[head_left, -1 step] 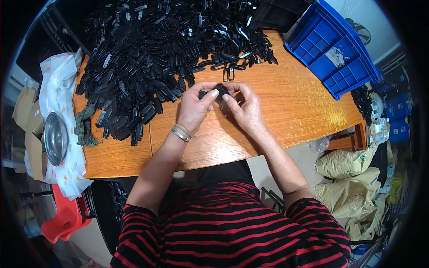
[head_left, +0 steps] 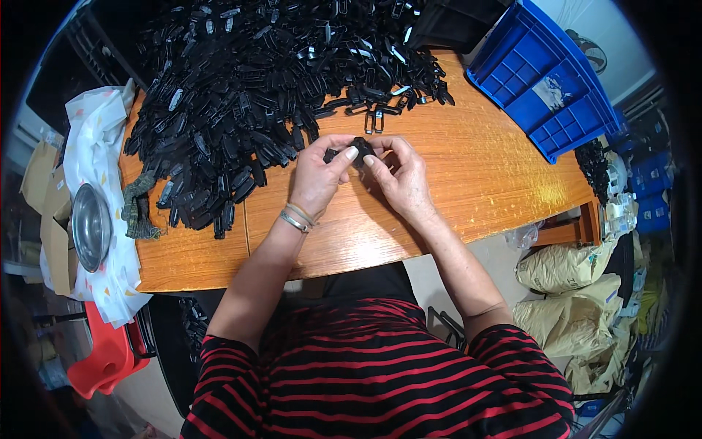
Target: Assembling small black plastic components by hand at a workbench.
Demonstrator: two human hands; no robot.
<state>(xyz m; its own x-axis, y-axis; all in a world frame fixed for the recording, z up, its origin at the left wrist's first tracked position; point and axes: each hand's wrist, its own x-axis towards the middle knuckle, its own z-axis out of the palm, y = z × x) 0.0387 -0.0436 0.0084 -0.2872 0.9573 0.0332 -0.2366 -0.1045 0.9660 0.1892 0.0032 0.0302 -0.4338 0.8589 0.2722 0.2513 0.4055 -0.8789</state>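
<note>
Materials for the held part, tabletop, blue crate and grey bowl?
Held part: probably black plastic; mostly hidden, so unsure.
Tabletop: wood or wood-look laminate, glossy; orange-brown grain and bright glare.
Crate: likely moulded plastic, low sheen; evenly coloured, ribbed walls.
Bowl: seems polished metal; grey with bright reflections, though shiny plastic isn't ruled out.

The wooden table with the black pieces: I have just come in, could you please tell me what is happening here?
The person's left hand and right hand hold a small black piece between their fingertips, over the wooden table. The fingers partly hide its details. A large heap of black pieces covers the table's far left part. A blue crate is at the far right.
</note>
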